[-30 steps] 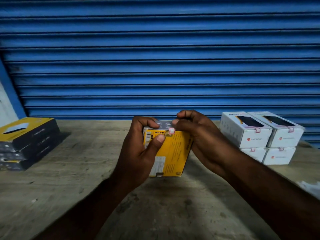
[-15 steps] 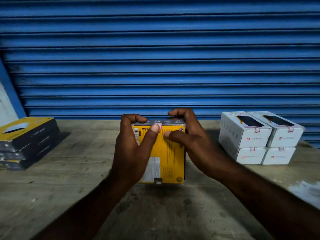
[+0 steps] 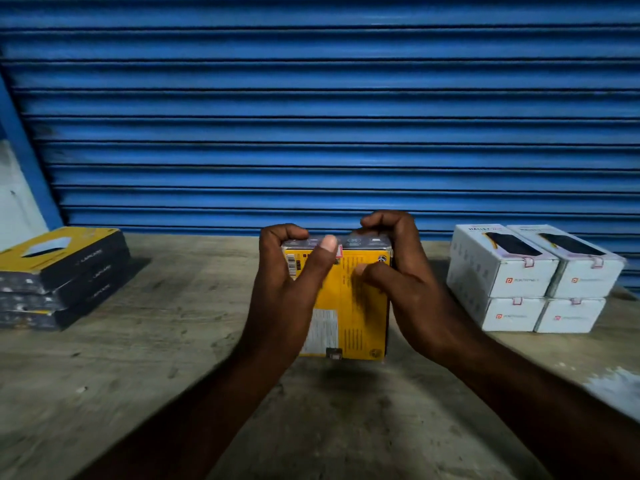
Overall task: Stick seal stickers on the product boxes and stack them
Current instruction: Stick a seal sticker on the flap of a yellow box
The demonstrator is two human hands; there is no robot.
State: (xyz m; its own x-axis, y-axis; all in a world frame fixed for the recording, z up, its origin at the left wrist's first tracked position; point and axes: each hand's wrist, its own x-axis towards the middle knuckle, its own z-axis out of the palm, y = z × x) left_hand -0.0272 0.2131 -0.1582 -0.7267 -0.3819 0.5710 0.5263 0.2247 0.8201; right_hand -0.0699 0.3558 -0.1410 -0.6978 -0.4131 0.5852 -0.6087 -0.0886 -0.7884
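Note:
A yellow product box stands on end in front of me, its printed back facing me, just above or on the wooden table. My left hand grips its left side, thumb pressed on a small seal sticker at the top edge. My right hand holds the right side, fingers curled over the top and thumb lying across the yellow face.
A stack of white boxes with seal stickers, two high and two wide, stands at the right. A stack of yellow-and-black boxes lies at the left. A blue roller shutter closes off the back. A white patch shows near the right edge.
The box has turned from tilted to square and upright facing me. My left thumb has slid along the top edge onto the sticker, and my right thumb moved down onto the yellow face.

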